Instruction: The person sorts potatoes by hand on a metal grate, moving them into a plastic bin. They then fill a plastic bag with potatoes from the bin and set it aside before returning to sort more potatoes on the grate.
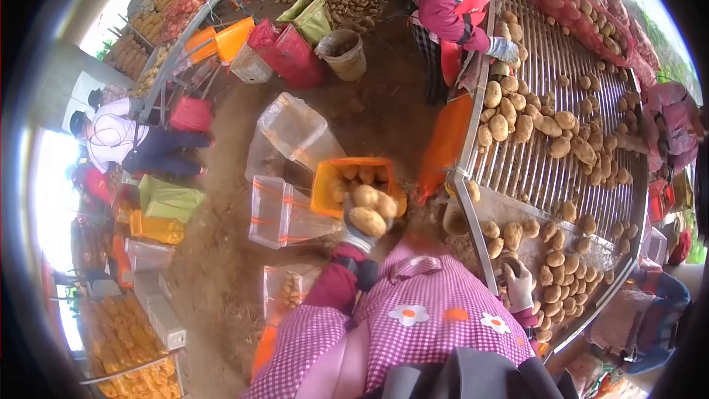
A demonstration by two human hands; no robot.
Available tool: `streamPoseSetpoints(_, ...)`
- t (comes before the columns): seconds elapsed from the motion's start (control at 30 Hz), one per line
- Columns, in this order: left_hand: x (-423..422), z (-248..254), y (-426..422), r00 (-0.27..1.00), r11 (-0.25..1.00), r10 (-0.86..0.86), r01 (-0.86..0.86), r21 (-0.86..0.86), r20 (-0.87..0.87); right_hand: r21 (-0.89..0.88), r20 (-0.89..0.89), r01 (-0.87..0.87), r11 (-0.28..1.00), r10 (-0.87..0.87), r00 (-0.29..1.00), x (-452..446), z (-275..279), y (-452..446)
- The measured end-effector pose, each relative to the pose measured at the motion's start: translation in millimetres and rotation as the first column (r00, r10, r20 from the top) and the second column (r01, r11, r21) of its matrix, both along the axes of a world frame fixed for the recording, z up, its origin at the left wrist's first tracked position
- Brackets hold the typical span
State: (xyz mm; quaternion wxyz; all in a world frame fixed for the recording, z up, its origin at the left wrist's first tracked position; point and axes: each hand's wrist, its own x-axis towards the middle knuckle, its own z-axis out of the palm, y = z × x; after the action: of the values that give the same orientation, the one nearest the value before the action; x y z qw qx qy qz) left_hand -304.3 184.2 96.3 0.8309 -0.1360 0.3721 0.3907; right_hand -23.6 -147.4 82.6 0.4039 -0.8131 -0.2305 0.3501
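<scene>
Cradle the potatoes [367, 219] low over the orange basket [320, 191] to limit bruising, left hand [357, 236] cupped beneath, right hand [520, 285] curled round another potato [510, 267] at the metal tabletop [518, 209].

my apron [443, 288] is pink-and-white gingham, flowers [408, 315] white with orange centres; my left glove [357, 237] is kinda grey; potatoes [367, 218] over the orange basket [321, 196] are tan; bucket [343, 63] beyond it, beige

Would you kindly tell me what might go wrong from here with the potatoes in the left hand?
The potatoes heaped on the left hand might roll off and miss the orange basket. Other potatoes already lie in that basket, so a hard drop could bruise them.
</scene>
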Motion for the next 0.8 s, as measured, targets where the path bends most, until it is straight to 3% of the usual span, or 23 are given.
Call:
streamPoseSetpoints(0.03,-39.1,-95.0,29.8,0.825,0.956,-0.138,-0.034,0.293,0.548,-0.026,-0.05,0.038,0.999,-0.039,0.998,-1.5,8.4,0.5)
streamPoseSetpoints(0.1,-43.6,-35.9,75.4,0.982,0.917,-0.113,0.045,0.396,0.15,0.061,0.026,0.074,0.995,-0.075,0.997,-1.5,-6.3,-9.0)
streamPoseSetpoints(0.13,-44.3,-18.0,100.9,0.975,0.874,-0.015,-0.095,0.477,0.223,0.105,0.063,0.087,0.991,-0.094,0.994,-0.7,-13.6,-16.1)
streamPoseSetpoints(0.17,-60.6,-55.8,157.4,0.939,0.626,-0.206,-0.091,0.775,0.277,0.07,0.121,0.073,0.995,-0.081,0.989,0.3,-15.7,-22.8)
streamPoseSetpoints(0.2,-73.0,-51.6,190.7,0.998,0.733,-0.039,-0.005,0.68,0.049,0.034,0.176,0.054,0.998,-0.06,0.983,1.5,-18.0,-28.8)
streamPoseSetpoints(0.27,-94.7,-58.0,232.1,0.995,0.808,0.062,-0.004,0.589,-0.079,0.038,0.204,0.071,0.997,-0.078,0.976,0.9,-24.1,-35.2)
streamPoseSetpoints(0.33,-72.7,-9.0,224.9,0.906,0.928,0.206,-0.062,0.366,-0.369,0.121,0.149,0.167,0.979,-0.184,0.972,-0.5,-33.7,-42.8)
streamPoseSetpoints(0.4,-30.3,10.9,190.0,0.789,0.885,0.275,0.016,0.465,-0.549,0.134,0.087,0.243,0.961,-0.256,0.963,7.8,-60.3,-54.2)
streamPoseSetpoints(0.43,-27.0,-48.9,205.1,0.784,0.873,0.129,0.201,0.445,-0.607,0.13,0.039,0.341,0.931,-0.348,0.937,1.7,-47.5,-42.2)
streamPoseSetpoints(0.47,-2.4,-49.1,177.3,0.742,0.835,0.027,0.351,0.423,-0.67,0.117,0.004,0.466,0.877,-0.47,0.883,-2.9,-32.2,-39.2)
streamPoseSetpoints(0.53,39.9,-85.0,134.5,0.712,0.715,-0.192,0.573,0.401,-0.675,0.172,0.003,0.535,0.827,-0.544,0.839,-1.1,-22.0,-34.2)
streamPoseSetpoints(0.57,65.2,-88.4,108.7,0.62,0.622,-0.272,0.697,0.357,-0.736,0.203,0.317,0.439,0.875,-0.483,0.817,6.7,-35.9,-40.7)
streamPoseSetpoints(0.6,90.4,-83.6,77.8,0.485,0.497,-0.286,0.812,0.305,-0.826,0.147,0.508,0.425,0.893,-0.437,0.742,12.6,-35.1,-39.4)
streamPoseSetpoints(0.67,126.0,-106.2,37.5,0.371,0.054,-0.139,0.929,0.367,-0.918,0.214,0.591,0.396,0.893,-0.441,0.675,17.3,-28.0,-32.5)
streamPoseSetpoints(0.7,140.2,-94.7,14.6,0.346,-0.165,0.039,0.927,0.335,-0.937,0.127,0.528,0.416,0.901,-0.416,0.74,16.6,-14.6,-21.6)
streamPoseSetpoints(0.73,153.4,-81.0,-5.6,0.356,-0.363,0.226,0.895,0.261,-0.907,0.085,0.836,0.211,0.974,-0.185,0.517,19.8,-26.9,-20.5)
streamPoseSetpoints(0.77,159.6,-91.7,-5.2,0.341,-0.322,0.046,0.895,0.309,-0.939,0.082,0.801,0.222,0.971,-0.197,0.566,22.3,-38.9,-26.2)
streamPoseSetpoints(0.8,165.5,-80.9,-14.3,0.322,-0.473,0.26,0.864,0.171,-0.91,-0.072,0.713,0.069,0.995,0.003,0.701,19.2,-18.3,-8.1)
